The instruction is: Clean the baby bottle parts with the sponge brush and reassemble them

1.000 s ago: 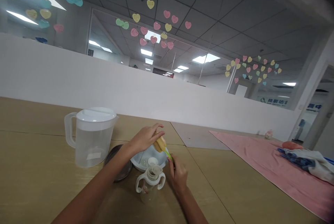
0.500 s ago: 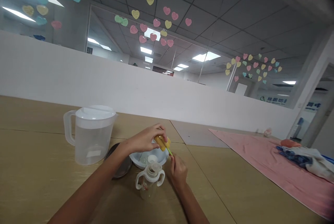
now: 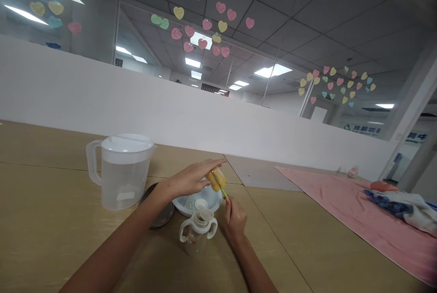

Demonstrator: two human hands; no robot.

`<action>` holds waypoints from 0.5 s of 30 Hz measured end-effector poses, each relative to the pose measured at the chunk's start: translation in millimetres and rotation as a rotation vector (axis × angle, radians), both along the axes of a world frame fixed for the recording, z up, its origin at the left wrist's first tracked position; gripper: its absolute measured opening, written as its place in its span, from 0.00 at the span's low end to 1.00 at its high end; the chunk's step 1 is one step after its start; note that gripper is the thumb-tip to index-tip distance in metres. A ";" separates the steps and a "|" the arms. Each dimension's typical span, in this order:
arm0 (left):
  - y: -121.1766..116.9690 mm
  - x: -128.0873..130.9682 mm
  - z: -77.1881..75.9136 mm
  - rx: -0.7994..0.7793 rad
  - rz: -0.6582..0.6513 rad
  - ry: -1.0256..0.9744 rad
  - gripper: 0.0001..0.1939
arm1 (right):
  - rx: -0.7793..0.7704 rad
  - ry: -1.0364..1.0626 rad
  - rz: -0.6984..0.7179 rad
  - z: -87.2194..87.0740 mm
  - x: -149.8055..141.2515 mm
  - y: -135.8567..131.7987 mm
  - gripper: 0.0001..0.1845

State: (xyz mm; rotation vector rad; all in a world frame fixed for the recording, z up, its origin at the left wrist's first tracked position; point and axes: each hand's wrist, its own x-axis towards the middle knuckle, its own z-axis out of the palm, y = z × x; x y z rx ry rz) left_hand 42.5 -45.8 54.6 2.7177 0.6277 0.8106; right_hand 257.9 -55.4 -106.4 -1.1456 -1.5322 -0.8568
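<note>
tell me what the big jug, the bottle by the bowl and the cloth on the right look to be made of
Jug: likely plastic, cloudy and milky, with light coming softly through.
Bottle: clear, smooth body, glass or hard plastic, I can't tell; its white handles look like plastic.
Pink cloth: woven or knit fabric, matte, lying flat.

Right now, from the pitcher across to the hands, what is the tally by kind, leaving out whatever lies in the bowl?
Clear plastic pitcher with white lid: 1
Dark round dish or lid: 1
Pale blue round bowl: 1
Clear bottle with white handles: 1
Yellow sponge brush with green handle: 1
Total: 5
</note>
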 end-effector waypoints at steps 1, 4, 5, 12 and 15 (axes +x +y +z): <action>-1.6 0.6 1.3 0.007 0.031 0.002 0.33 | 0.006 0.004 -0.009 -0.2 0.4 0.1 0.18; -4.5 1.6 5.3 -0.009 0.251 0.059 0.30 | 0.012 -0.051 0.038 -0.5 -0.2 -0.4 0.18; -4.1 1.2 5.9 -0.010 0.322 0.077 0.31 | 0.010 -0.069 0.063 -0.6 -1.0 -0.6 0.18; 6.1 -4.4 2.8 0.154 0.105 -0.008 0.27 | -0.054 0.042 0.021 -3.0 -2.0 2.2 0.19; 2.6 -3.8 6.2 0.251 0.118 -0.049 0.23 | -0.056 0.099 -0.020 -3.2 0.7 3.6 0.21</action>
